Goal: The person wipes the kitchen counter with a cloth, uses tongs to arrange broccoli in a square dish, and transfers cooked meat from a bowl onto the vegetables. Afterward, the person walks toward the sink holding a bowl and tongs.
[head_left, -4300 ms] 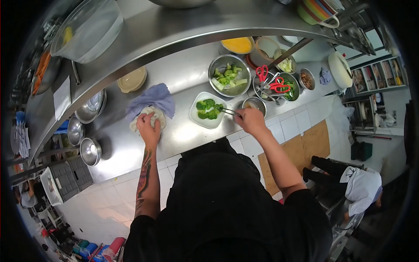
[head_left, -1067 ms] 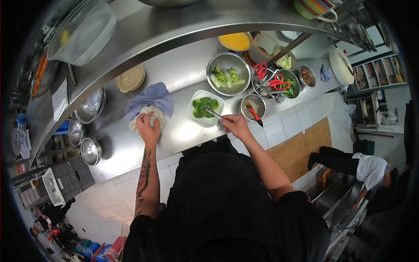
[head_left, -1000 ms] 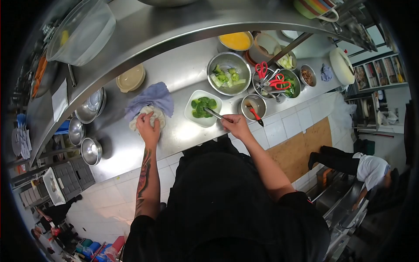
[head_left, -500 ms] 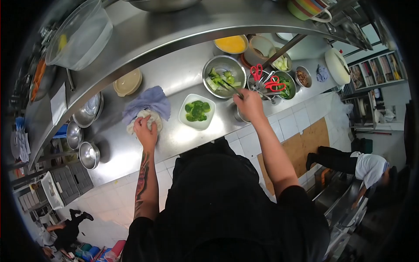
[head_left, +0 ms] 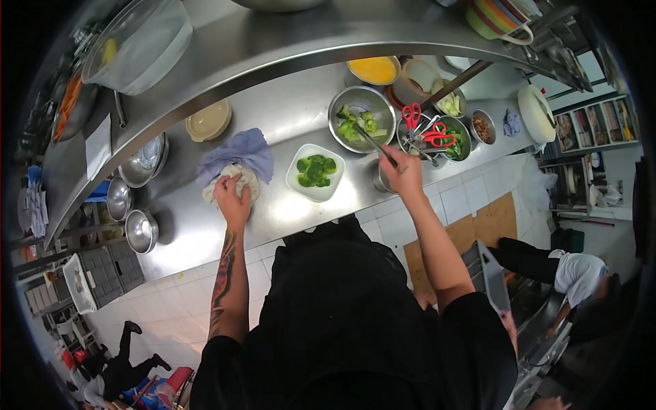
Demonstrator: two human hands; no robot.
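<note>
In my right hand (head_left: 407, 172) is a pair of slim, dark tongs (head_left: 375, 143), their tips down among the broccoli in a steel bowl (head_left: 333, 123). My left hand (head_left: 233, 199) rests with curled fingers on a crumpled white cloth (head_left: 247, 179), gripping it. A blue-grey cloth (head_left: 256, 154) lies just behind that one. Between my hands sits a square white dish (head_left: 301, 186) with broccoli florets (head_left: 316, 170) grouped in its middle. Red-handled scissors (head_left: 439, 139) stand in a container right of the steel bowl.
A steel shelf (head_left: 287, 61) crosses above the counter. Behind the bowl are an orange-yellow filled bowl (head_left: 373, 70) and a bowl of cut greens (head_left: 451, 102). Steel bowls (head_left: 141, 231) line the left edge. Other people (head_left: 577, 277) are at lower right and lower left.
My right hand has shifted right and slightly down with the tongs, whose tips remain in the steel bowl. My left hand stays on the white cloth. The view has shifted slightly.
</note>
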